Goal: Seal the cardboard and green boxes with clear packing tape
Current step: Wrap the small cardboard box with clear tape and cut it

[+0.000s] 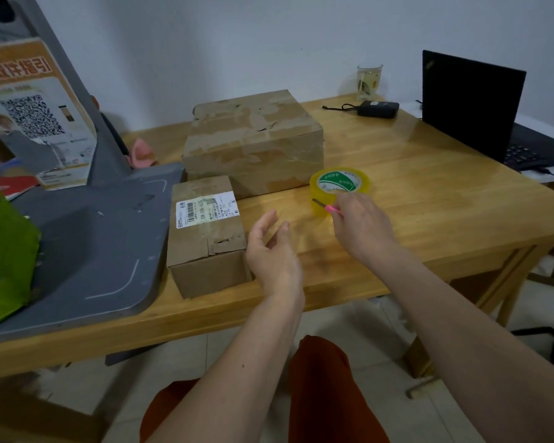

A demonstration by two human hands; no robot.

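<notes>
Head view
Table: a light wooden table (429, 193) carries everything named below.
Small box: a small brown cardboard box with a white shipping label (207, 235) stands at the table's near edge, left of the middle, its top flaps torn at one spot.
Large box: a bigger, worn brown cardboard box (253, 139) sits just behind it, toward the far edge, with tape glinting on its side.
Green box: a bright green box (4, 257) rests on a grey tray (93, 244) over the table's near left corner (only part of it shows).
Tape: a roll of clear yellowish packing tape with a green-and-white core label (339, 187) lies flat near the table's middle, just right of the small box.
Right hand: the right hand (360, 225) pinches a small pink-handled cutter (325, 207), whose blade end lies against the roll's near side.
Left hand: the left hand (274, 251) hovers beside the small box's right side, fingers loosely spread and holding nothing.
Far right corner: an open black laptop (470, 107), a black charger (378, 108) and a drinking glass (369, 81).
</notes>
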